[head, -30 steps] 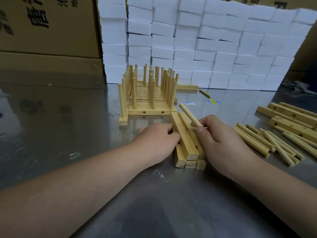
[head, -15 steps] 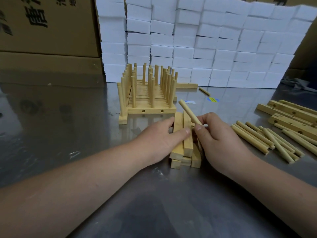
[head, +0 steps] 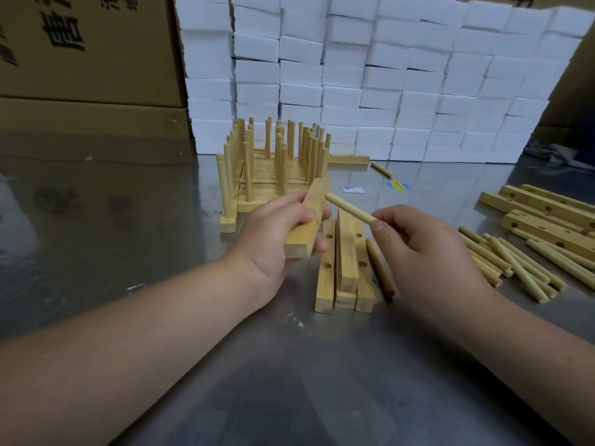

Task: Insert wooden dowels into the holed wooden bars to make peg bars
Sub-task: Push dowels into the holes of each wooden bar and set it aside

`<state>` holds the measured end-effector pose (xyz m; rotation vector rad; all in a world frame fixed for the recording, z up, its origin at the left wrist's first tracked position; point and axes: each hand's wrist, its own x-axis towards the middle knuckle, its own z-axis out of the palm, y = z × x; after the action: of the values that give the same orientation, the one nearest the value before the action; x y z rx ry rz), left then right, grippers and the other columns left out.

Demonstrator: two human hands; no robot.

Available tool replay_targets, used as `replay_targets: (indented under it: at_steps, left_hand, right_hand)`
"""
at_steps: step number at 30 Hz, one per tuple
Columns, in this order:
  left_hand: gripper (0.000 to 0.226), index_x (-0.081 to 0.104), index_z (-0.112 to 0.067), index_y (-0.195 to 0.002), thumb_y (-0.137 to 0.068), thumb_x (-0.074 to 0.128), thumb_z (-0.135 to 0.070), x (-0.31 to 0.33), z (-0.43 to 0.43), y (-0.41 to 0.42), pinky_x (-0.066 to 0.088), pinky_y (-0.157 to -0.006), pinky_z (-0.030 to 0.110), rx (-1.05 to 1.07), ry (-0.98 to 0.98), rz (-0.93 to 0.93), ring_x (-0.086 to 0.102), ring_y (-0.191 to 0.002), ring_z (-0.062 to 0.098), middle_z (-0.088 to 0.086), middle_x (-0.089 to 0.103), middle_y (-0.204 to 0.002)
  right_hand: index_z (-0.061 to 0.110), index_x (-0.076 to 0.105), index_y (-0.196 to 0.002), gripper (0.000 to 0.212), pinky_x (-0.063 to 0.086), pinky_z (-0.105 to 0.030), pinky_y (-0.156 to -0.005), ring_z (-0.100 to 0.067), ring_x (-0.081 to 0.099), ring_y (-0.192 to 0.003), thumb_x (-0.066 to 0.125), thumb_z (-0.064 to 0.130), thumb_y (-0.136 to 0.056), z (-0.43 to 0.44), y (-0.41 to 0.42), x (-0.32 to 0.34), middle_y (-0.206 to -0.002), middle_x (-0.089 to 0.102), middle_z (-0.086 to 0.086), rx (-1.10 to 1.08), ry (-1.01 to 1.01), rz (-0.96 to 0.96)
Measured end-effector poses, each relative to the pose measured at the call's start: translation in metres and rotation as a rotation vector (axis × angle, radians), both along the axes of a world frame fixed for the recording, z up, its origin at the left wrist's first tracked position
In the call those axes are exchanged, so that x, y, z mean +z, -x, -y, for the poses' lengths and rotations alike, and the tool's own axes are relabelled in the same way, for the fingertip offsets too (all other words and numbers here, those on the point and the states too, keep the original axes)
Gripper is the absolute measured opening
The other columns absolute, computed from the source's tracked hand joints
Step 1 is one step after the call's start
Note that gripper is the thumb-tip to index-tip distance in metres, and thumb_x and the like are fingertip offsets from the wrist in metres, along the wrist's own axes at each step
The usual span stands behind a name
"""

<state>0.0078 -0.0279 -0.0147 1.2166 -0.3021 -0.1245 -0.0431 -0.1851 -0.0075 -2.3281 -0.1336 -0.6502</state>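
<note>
Left hand: fingers and thumb wrapped round one bar, held clear of the table and tilted, near end low, far end raised.
Right hand: thumb and forefinger pinch one dowel near its back end; the free end points up and left at the bar.
Dowel and bar: the tip sits just beside the bar's far end. That end is blurred, so I cannot tell whether they touch or where the hole lies.
Step in hand: likely lining up the first dowel with a hole in the held bar.
Next move: it seems to call for turning the holed face toward the tip, then pushing the dowel straight in while the left hand braces.
Between and below the hands: a stack of bars on the table, holes facing up, with a loose dowel touching its right side.
Right of the right hand: a pile of dowels, then more holed bars farther out.
Beyond the left hand: finished peg bars, pegs upright.
Behind all: white blocks and cardboard boxes.
</note>
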Motion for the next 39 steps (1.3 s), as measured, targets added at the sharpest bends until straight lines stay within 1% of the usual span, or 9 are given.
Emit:
replay_targets:
  at_steps: [2,7,14,17,22,24,27,34,39]
  left_hand:
    - [0.035,0.061,-0.007,-0.108,-0.077,0.045,-0.009,0.002,-0.003,-0.001,0.043,-0.045,0.018,-0.080,0.118,-0.111,0.047,-0.040,0.012,0.009,0.066,-0.077]
    - [0.060,0.051,-0.007,-0.122,-0.063,0.044,-0.020,0.004,-0.009,-0.007,0.033,-0.047,0.021,-0.233,0.156,-0.193,0.040,-0.042,0.012,0.005,0.064,-0.069]
    - [0.061,0.052,-0.007,-0.123,-0.064,0.042,-0.018,0.004,-0.012,-0.008,0.036,-0.050,0.021,-0.357,0.084,-0.164,0.045,-0.048,0.011,0.002,0.063,-0.072]
    - [0.053,0.054,-0.002,-0.112,-0.060,0.049,-0.012,0.003,-0.012,-0.008,0.040,-0.050,0.021,-0.355,0.102,-0.197,0.045,-0.049,0.011,0.002,0.056,-0.068]
    - [0.031,0.059,-0.007,-0.112,-0.082,0.048,-0.006,0.002,-0.009,-0.011,0.049,-0.044,0.018,-0.236,0.151,-0.288,0.055,-0.044,0.008,0.001,0.059,-0.063]
    - [0.032,0.058,-0.011,-0.115,-0.084,0.053,-0.021,0.003,-0.009,-0.012,0.046,-0.040,0.017,-0.199,0.151,-0.298,0.052,-0.040,0.007,0.002,0.066,-0.067]
    - [0.039,0.058,-0.015,-0.112,-0.094,0.037,-0.043,0.003,-0.010,-0.014,0.040,-0.039,0.015,-0.199,0.150,-0.312,0.044,-0.036,0.008,0.004,0.068,-0.070]
    - [0.028,0.057,-0.016,-0.112,-0.097,0.034,-0.013,0.005,-0.011,-0.015,0.057,-0.054,0.026,-0.228,0.273,-0.301,0.071,-0.069,0.023,0.013,0.072,-0.086]
    - [0.027,0.060,-0.011,-0.113,-0.087,0.053,-0.011,0.007,-0.011,-0.013,0.055,-0.050,0.021,-0.163,0.231,-0.268,0.068,-0.061,0.017,0.010,0.071,-0.081]
  right_hand:
    - [0.040,0.052,-0.069,0.022,0.029,-0.023,-0.045,0.002,0.048,-0.047,0.045,0.033,-0.089,0.001,0.001,0.001,-0.056,0.055,0.024,-0.004,-0.011,0.006]
    - [0.045,0.054,-0.063,0.028,0.034,-0.024,-0.047,0.000,0.048,-0.046,0.049,0.033,-0.087,0.004,0.003,0.004,-0.062,0.059,0.016,-0.025,-0.091,0.031]
    - [0.043,0.057,-0.063,0.029,0.033,-0.024,-0.041,-0.002,0.044,-0.040,0.052,0.029,-0.088,0.010,0.002,0.005,-0.054,0.057,0.013,-0.048,-0.145,0.030]
    - [0.043,0.055,-0.065,0.028,0.034,-0.019,-0.037,-0.001,0.045,-0.041,0.051,0.029,-0.089,0.012,0.002,0.006,-0.059,0.059,0.015,-0.055,-0.135,0.037]
    - [0.044,0.056,-0.068,0.026,0.032,-0.012,-0.035,0.000,0.044,-0.040,0.051,0.028,-0.088,0.012,0.002,0.007,-0.050,0.055,0.016,-0.007,-0.136,0.044]
    - [0.045,0.056,-0.070,0.025,0.033,-0.012,-0.036,0.000,0.044,-0.041,0.051,0.029,-0.087,0.010,0.003,0.007,-0.051,0.055,0.019,0.017,-0.127,0.055]
    - [0.045,0.056,-0.070,0.023,0.034,-0.013,-0.038,0.001,0.045,-0.042,0.050,0.030,-0.086,0.009,0.004,0.009,-0.054,0.056,0.020,0.033,-0.122,0.060]
    - [0.044,0.056,-0.069,0.025,0.033,-0.014,-0.035,0.000,0.045,-0.041,0.051,0.028,-0.087,0.010,0.005,0.010,-0.056,0.057,0.015,0.034,-0.137,0.063]
    - [0.044,0.056,-0.068,0.026,0.032,-0.013,-0.035,0.000,0.044,-0.040,0.051,0.027,-0.088,0.010,0.005,0.010,-0.054,0.056,0.017,0.038,-0.137,0.061]
